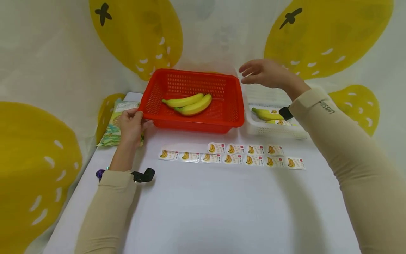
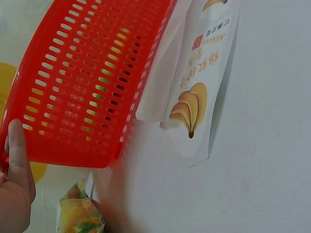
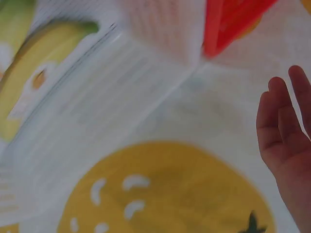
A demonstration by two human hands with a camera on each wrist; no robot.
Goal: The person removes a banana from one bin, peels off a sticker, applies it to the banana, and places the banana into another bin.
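The left hand (image 1: 130,125) pinches the near-left corner of the red basket (image 1: 190,125), which extends between two and three o'clock from that hand. Two bananas (image 1: 196,107) lie together inside it, between eight and nine o'clock from the right hand (image 1: 264,74). That hand hangs with its fingers slightly bent, holding nothing; a white basket (image 1: 282,131) with bananas stands toward five o'clock from it. Stickers (image 1: 233,159) lie around five o'clock from the red basket.

The head view is evenly lit, a soft shadow (image 1: 299,211) at four o'clock; the right wrist view is dim, bananas (image 3: 53,53) blurred at ten o'clock.
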